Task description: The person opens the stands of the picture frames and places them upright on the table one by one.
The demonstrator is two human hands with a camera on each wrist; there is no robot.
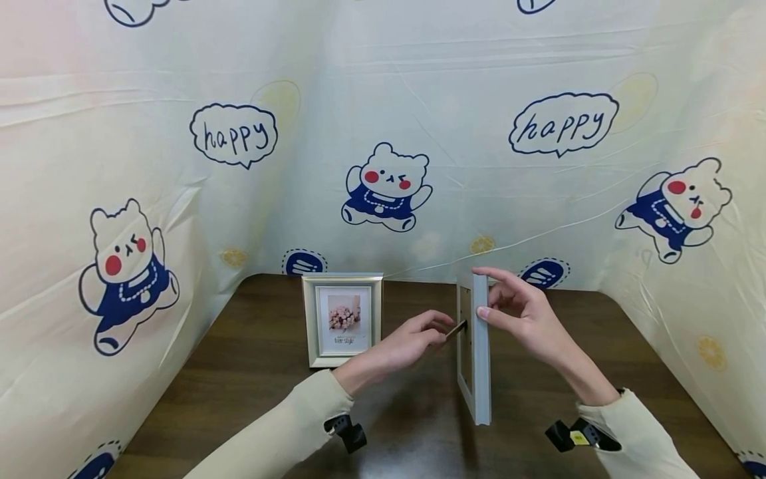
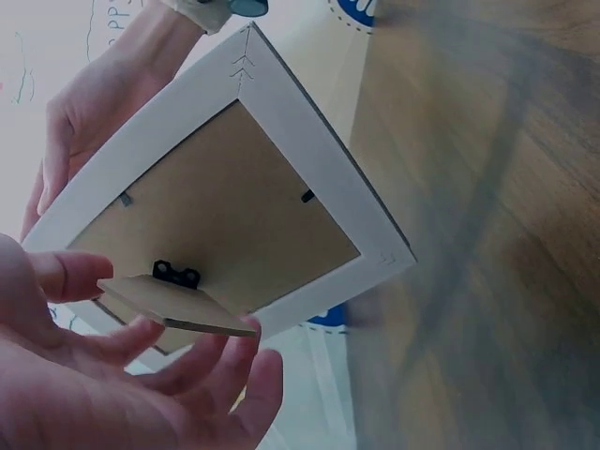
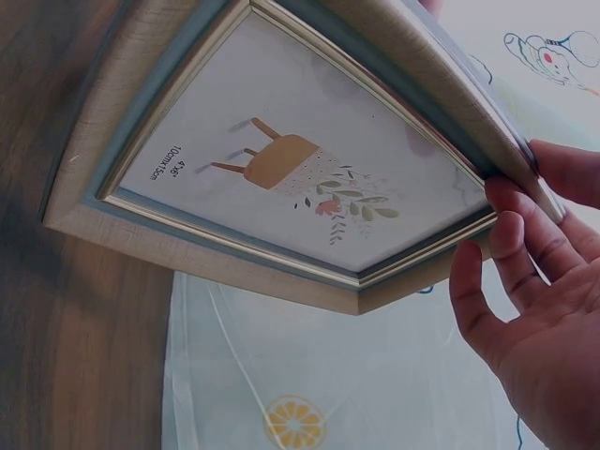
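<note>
A picture frame (image 1: 481, 359) is held upright above the brown table, edge-on in the head view. My right hand (image 1: 532, 318) grips its right side near the top, thumb on one face and fingers on the other. In the right wrist view the front shows a printed card (image 3: 309, 159) with a plant drawing and a size label. The left wrist view shows the brown backing board (image 2: 220, 187) with a hinged stand (image 2: 178, 305) swung out from it. Between thumb and fingers, my left hand (image 1: 413, 342) pinches that stand.
A second picture frame (image 1: 374, 313) with a flower picture stands on the table (image 1: 239, 366), left of the held one and behind my left forearm. A pale printed cloth (image 1: 467, 199) hangs round the back and both sides of the table.
</note>
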